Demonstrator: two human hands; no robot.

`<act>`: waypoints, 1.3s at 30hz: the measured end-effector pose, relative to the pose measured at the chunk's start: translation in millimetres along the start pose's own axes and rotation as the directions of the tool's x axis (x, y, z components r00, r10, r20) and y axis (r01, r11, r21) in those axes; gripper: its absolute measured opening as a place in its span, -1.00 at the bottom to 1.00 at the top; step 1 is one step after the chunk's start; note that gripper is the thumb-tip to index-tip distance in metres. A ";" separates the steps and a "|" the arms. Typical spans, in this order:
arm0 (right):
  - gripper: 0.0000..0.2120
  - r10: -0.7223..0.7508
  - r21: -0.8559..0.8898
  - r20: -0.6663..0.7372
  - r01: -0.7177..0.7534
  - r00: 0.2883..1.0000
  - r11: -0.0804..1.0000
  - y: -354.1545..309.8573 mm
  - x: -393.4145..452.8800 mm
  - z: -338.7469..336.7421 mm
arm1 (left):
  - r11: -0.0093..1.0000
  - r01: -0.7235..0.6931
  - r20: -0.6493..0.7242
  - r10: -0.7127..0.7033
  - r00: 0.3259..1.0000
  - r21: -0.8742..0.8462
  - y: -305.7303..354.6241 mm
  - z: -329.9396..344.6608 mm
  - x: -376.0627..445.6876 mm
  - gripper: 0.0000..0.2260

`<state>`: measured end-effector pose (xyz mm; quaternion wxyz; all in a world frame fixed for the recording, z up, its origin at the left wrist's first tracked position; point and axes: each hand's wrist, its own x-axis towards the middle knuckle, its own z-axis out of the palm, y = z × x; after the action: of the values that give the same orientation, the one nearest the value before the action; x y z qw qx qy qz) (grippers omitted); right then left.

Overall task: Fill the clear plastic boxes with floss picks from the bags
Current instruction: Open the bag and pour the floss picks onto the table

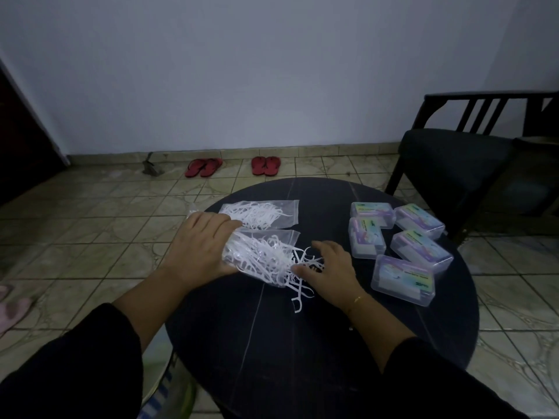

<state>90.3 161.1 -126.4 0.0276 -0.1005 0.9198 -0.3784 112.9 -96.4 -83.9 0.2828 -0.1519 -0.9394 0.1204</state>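
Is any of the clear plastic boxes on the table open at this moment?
No, all five clear plastic boxes lie on the round table with their lids closed, apart from both hands.

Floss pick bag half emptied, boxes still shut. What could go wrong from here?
1. The left hand grips the near bag at its closed end while picks spill from its mouth; a harder shake may scatter the loose picks past the right hand.
2. The far bag lies near the table edge, by the left hand; a nudge might push it off.
3. All five boxes look closed, so nothing is ready to take picks.
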 end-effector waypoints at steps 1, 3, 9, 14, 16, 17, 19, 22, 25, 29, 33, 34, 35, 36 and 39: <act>-0.38 0.016 -0.067 0.039 -0.013 0.999 0.998 -2.0 3.1 0.0 | 1.000 -0.002 0.002 0.002 1.000 -0.001 0.2 -0.7 1.1 -0.25; -0.51 0.039 -0.120 0.074 -0.030 0.997 0.992 -2.1 8.8 0.9 | 1.000 -0.009 0.003 0.009 1.000 -0.005 -0.7 -1.3 2.7 -0.25; -0.86 0.043 0.025 -0.013 -0.042 0.999 0.999 10.7 11.8 -2.4 | 1.000 -0.004 0.022 0.004 1.000 0.005 -12.1 -0.1 1.4 -0.24; -0.48 0.105 0.228 -0.100 -0.080 0.989 0.970 6.3 3.5 -2.4 | 0.999 -0.015 0.029 0.014 0.999 0.037 -13.7 -2.4 1.2 -0.28; -0.33 0.026 0.034 -0.103 -0.023 0.994 0.999 2.1 1.3 -2.8 | 0.999 -0.030 0.002 0.030 1.000 0.045 -13.2 -1.7 1.6 -0.28; -0.33 -0.034 -0.094 -0.082 0.026 0.996 0.995 -2.5 -0.3 -2.9 | 0.998 -0.034 -0.006 0.035 0.999 0.045 -12.6 -2.0 2.2 -0.26; -0.32 -0.104 -0.267 0.002 0.101 0.995 0.958 -9.1 0.1 -0.9 | 0.998 -0.043 -0.016 0.044 0.999 0.041 -10.5 -4.3 4.0 -0.25; -0.36 -0.082 -0.339 0.087 0.107 0.993 0.935 -10.9 6.1 6.1 | 0.998 -0.052 -0.024 0.053 0.998 0.036 -9.6 -7.3 6.5 -0.25; -0.63 -0.085 -0.337 0.066 0.103 0.994 0.936 -9.6 9.2 6.8 | 0.997 -0.069 -0.037 0.070 0.997 0.037 -12.6 -7.6 8.7 -0.29; -0.77 -0.070 -0.317 0.014 0.070 0.997 0.946 -5.4 8.1 3.2 | 0.997 -0.079 -0.025 0.079 0.997 0.028 -15.8 -11.6 12.5 -0.30; -0.72 -0.048 -0.305 -0.033 0.035 0.998 0.952 -2.3 3.2 1.2 | 0.996 -0.088 -0.007 0.088 0.996 0.036 -19.0 -11.2 14.5 -0.27; -0.66 -0.055 -0.286 -0.047 0.039 0.997 0.958 -2.1 1.7 2.3 | 0.996 -0.087 -0.002 0.087 0.996 0.035 -18.9 -11.1 15.0 -0.26; -0.59 -0.063 -0.266 -0.055 0.047 0.996 0.963 -2.7 0.7 3.5 | 0.995 -0.088 -0.002 0.088 0.996 0.035 -18.1 -11.5 15.5 -0.25; -0.50 -0.069 -0.254 -0.052 0.053 0.996 0.966 -3.7 0.5 4.6 | 0.995 -0.090 0.002 0.090 0.996 0.034 -17.0 -11.9 16.1 -0.25; -0.31 -0.060 -0.278 0.024 0.064 0.998 0.959 -8.0 2.4 6.6 | 0.995 -0.093 0.002 0.093 0.996 0.030 -13.8 -13.6 16.9 -0.24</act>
<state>90.1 150.5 -125.5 0.0082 -0.1349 0.9600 -0.2452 104.2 -101.3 -60.2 0.2787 -0.1910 -0.9296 0.1476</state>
